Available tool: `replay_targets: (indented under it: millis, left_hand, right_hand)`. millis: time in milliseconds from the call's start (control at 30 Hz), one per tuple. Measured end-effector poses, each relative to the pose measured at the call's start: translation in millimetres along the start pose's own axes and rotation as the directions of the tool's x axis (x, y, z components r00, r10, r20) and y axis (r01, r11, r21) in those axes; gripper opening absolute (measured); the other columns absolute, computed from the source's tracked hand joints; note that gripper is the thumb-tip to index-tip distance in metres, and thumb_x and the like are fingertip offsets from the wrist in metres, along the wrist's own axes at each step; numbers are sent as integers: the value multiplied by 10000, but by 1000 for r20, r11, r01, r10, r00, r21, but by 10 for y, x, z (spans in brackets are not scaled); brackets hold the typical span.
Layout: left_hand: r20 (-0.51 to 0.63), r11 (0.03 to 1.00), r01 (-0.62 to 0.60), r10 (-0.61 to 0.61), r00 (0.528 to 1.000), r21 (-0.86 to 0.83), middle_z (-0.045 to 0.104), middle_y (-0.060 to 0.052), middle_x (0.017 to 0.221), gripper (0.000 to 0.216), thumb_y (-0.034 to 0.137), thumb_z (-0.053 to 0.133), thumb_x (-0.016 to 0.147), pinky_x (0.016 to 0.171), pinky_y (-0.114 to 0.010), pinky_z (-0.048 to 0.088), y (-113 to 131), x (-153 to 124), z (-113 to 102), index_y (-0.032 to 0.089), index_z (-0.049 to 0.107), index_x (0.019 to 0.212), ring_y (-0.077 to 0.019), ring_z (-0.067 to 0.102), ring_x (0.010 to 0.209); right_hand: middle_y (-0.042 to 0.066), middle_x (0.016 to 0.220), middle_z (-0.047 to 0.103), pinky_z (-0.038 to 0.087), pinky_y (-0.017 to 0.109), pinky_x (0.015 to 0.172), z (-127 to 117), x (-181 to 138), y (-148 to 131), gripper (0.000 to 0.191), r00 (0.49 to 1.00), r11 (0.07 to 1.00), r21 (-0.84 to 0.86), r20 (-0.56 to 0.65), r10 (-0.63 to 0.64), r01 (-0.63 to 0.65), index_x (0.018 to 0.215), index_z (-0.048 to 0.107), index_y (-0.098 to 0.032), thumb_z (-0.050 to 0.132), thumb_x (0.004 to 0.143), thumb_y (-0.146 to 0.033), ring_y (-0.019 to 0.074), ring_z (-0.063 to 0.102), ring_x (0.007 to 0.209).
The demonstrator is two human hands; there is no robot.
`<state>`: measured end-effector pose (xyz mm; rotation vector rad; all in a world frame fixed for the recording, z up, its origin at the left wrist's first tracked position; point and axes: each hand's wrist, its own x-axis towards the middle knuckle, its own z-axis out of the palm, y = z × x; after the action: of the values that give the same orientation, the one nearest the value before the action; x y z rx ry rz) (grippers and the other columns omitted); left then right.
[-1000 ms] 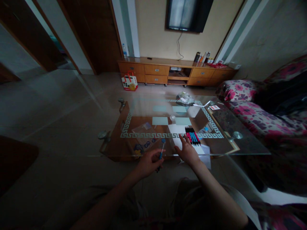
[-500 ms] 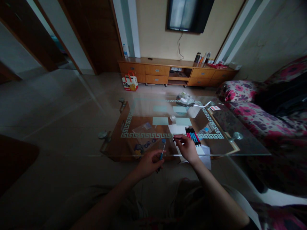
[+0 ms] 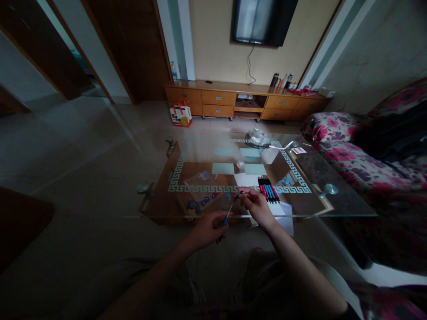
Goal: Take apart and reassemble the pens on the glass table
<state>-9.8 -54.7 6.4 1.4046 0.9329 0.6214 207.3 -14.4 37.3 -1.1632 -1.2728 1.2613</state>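
Observation:
My left hand (image 3: 207,229) is closed around a blue pen (image 3: 226,219) just over the near edge of the glass table. The pen tilts up to the right, and a thin pale refill (image 3: 230,207) sticks out of its upper end. Between the fingertips of my right hand (image 3: 256,206) is a small black pen part (image 3: 236,196), close to the refill's upper end; whether they touch I cannot tell. Just right of that hand, a row of several assembled pens (image 3: 268,190), pink and blue with black ends, lies side by side on the table.
The glass table (image 3: 347,206) has a clear plastic bag (image 3: 257,138) at its far side and a small white object (image 3: 240,164) near its middle. A lower shelf shows through it, with a blue-capped bottle (image 3: 227,196). A flowered sofa (image 3: 343,164) stands to the right.
My right hand has moved left, bringing the black part close to the refill's end. My left hand has shifted slightly, still holding the blue pen.

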Motion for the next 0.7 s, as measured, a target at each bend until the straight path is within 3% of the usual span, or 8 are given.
replay_targets:
  millis: [533, 700]
  left_hand:
    - [5, 1000, -3, 3, 1000, 11, 694, -76, 930, 520, 351, 664, 828, 527, -217, 470, -16, 3, 2, 199, 577, 1318, -150, 655, 648]
    - [-6, 1000, 3, -2, 1000, 12, 674, -45, 821, 514, 366, 664, 824, 505, -209, 460, -41, 8, 6, 195, 588, 1303, -147, 642, 610]
  right_hand:
    - [50, 917, 723, 482, 276, 650, -7, -1, 32, 378, 997, 998, -34, 61, -45, 47, 1125, 655, -205, 677, 823, -432, 151, 610, 712]
    - [54, 908, 723, 504, 300, 711, -4, -7, 40, 375, 995, 996, -62, 81, -63, 68, 1122, 659, -200, 680, 824, -427, 176, 648, 771]
